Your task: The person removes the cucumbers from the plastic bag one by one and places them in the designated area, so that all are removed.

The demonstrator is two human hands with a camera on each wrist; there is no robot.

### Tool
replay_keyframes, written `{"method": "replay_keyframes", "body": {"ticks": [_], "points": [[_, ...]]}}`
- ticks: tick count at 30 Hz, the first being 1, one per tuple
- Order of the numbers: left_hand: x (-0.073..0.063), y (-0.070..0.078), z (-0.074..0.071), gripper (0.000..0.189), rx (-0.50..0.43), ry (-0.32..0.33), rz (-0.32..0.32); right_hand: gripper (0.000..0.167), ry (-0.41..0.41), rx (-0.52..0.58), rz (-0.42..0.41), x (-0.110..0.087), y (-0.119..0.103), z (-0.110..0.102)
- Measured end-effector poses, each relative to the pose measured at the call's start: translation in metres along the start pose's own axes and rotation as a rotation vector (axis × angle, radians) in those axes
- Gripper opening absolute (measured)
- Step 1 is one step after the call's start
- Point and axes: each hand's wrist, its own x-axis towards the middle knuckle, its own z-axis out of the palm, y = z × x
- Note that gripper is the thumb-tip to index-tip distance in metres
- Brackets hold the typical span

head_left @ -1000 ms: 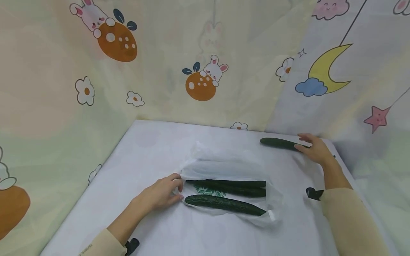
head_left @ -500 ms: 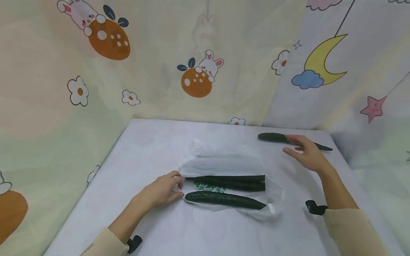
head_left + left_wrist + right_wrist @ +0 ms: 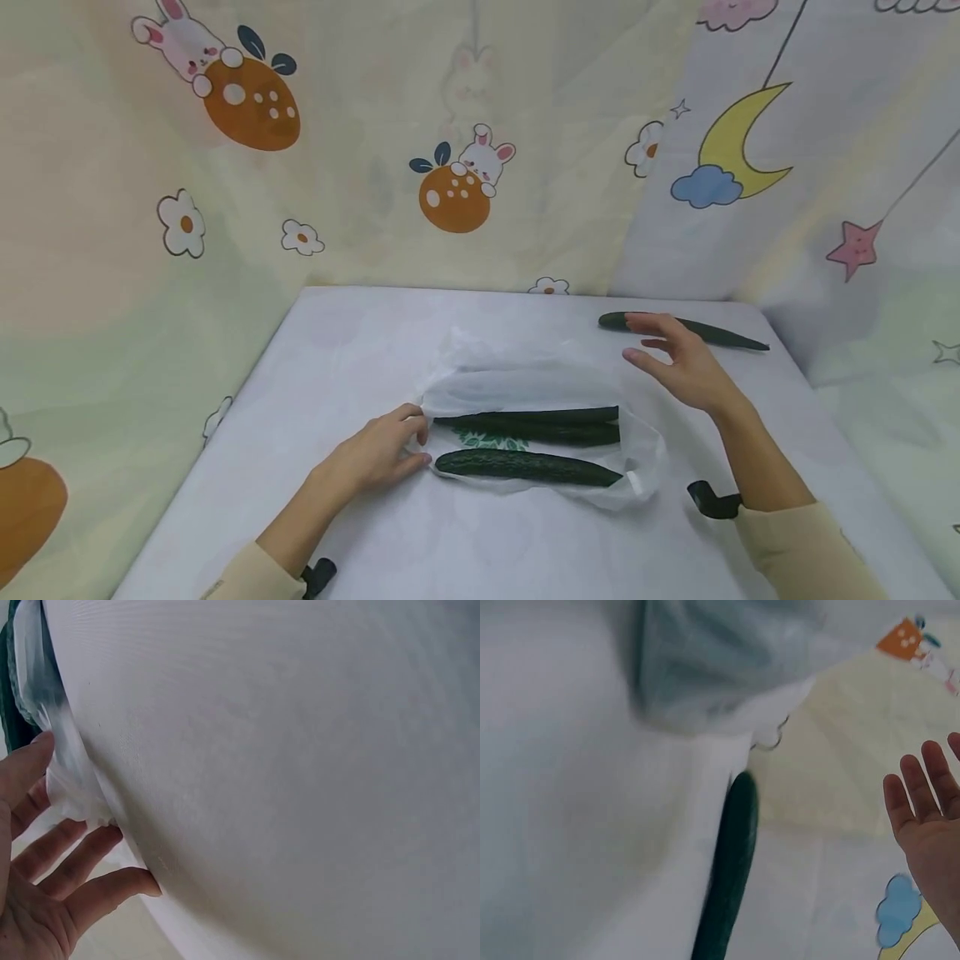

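In the head view, a thin white plastic bag (image 3: 487, 390) lies on the table with a green leaf print (image 3: 487, 440). Dark green cucumbers show at its middle: one along the front (image 3: 525, 468), others side by side behind (image 3: 551, 425), partly covered by the bag. My left hand (image 3: 378, 450) holds the bag's left edge, thumb and fingers bent at the plastic in the left wrist view. A separate cucumber (image 3: 723, 335) lies at the back right. My right hand (image 3: 686, 362) is in front of it in the head view, fingers spread, holding nothing.
The white table (image 3: 360, 333) ends at a cloth backdrop (image 3: 360, 150) printed with rabbits, flowers and a moon, which stands behind and at both sides. A black wrist strap (image 3: 714, 502) sits at the right cuff.
My right hand has drawn away from the loose cucumber at the back right and moved left towards the bag. The cucumber lies there uncovered at its right end. My left hand stays at the bag.
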Motion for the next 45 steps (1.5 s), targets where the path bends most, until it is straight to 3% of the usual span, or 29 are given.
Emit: {"method": "replay_keyframes", "body": {"ticks": [5,13,24,33,45], "points": [[0.001,0.001,0.001,0.021,0.01,0.008,-0.012,0.056,-0.014,0.006,-0.032,0.004,-0.018,0.009],[0.004,0.003,0.0,0.022,0.013,-0.001,-0.022,0.059,-0.02,0.006,-0.047,0.004,-0.023,0.014],[0.007,0.002,-0.002,0.023,0.023,-0.021,-0.048,0.061,-0.07,-0.086,-0.183,-0.003,-0.036,0.031],[0.005,0.001,0.0,0.023,0.021,-0.035,-0.05,0.064,-0.155,-0.026,-0.319,-0.01,-0.061,0.052],[0.005,-0.001,0.004,0.023,0.025,-0.027,-0.059,0.065,-0.266,0.043,-0.396,-0.021,-0.073,0.078]]}}
